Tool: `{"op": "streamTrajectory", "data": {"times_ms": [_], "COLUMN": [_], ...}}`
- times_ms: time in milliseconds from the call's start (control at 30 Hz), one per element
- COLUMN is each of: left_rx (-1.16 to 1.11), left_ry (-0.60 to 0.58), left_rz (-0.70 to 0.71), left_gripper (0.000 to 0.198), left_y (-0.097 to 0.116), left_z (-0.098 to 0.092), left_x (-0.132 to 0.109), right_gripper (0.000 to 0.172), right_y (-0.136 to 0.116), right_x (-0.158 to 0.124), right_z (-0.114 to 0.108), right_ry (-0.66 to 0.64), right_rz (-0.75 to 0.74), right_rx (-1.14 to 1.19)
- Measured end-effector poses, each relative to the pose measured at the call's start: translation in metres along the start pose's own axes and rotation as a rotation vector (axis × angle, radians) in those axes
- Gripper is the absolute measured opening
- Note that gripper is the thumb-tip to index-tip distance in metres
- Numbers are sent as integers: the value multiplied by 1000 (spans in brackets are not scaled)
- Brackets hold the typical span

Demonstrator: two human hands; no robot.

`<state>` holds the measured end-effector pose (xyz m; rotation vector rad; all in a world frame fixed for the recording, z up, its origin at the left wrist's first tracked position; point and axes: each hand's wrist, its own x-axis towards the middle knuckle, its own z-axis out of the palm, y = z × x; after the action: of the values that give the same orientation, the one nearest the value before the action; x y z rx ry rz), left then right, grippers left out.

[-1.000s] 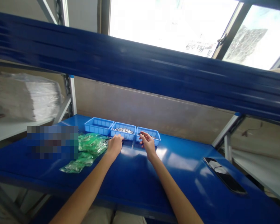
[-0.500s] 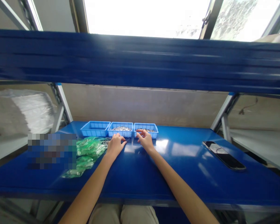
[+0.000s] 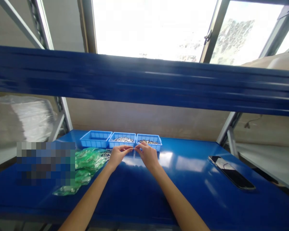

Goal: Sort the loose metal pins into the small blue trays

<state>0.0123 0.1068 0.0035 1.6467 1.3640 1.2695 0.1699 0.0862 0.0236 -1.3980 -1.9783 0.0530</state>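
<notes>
My left hand (image 3: 118,156) and my right hand (image 3: 146,156) meet fingertip to fingertip in front of the blue bins. Both are closed in a pinch; whatever sits between the fingertips is too small to make out. Just behind them, the middle bin (image 3: 121,144) holds a heap of thin silvery metal pieces, and the right bin (image 3: 156,147) holds similar, darker-looking ones. In the left bin (image 3: 96,143) no pieces show. Beside my left hand lie green plastic bags (image 3: 90,160), with some dark and silvery pieces (image 3: 107,154) at their edge.
A black phone (image 3: 232,173) lies on the blue table (image 3: 195,199) to the right. Low overhead, a blue shelf beam (image 3: 144,83) crosses the whole view. Plastic-wrapped goods (image 3: 36,118) stand at the left, and a blurred-out patch covers part of the table there.
My right hand has come down and left from the right bin's front edge to meet my left hand. My left fingers now point toward it. The view has tilted upward a little.
</notes>
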Motion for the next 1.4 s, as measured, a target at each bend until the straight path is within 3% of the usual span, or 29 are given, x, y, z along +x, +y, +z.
{"op": "streamTrajectory", "data": {"times_ms": [133,300,400,533,800,933,1067,1167,1300,1400], "left_rx": [-114,-193,-242,-309,-387,-532,-614,-471,13,257], "left_ry": [-3,-265,-327,-141,265,305,261,253,267,126], "left_rz": [-46,-63,-56,-88,-115,-131,-206,-119,139,363], "left_gripper": [36,32,35,40,48,44,44,45,43,35], "left_y": [6,10,6,1,6,-1,-6,-4,2,7], "left_z": [4,8,7,2,-10,-15,-16,-11,4,17], "left_x": [-5,-13,-11,-4,2,3,4,-1,-21,-43], "right_gripper": [19,21,24,28,33,34,36,39,27,22], "right_y": [2,4,6,14,22,24,17,5,-8,-15], "right_x": [1,1,2,4,0,2,17,31,31,16], "right_z": [-6,-2,1,4,12,12,13,20,37,49], "right_ry": [113,123,111,99,-125,-242,-183,-132,-29,-43], "right_rz": [56,48,50,136,193,305,299,141,-16,-37], "right_rx": [135,401,540,595,625,748,874,850,549,476]}}
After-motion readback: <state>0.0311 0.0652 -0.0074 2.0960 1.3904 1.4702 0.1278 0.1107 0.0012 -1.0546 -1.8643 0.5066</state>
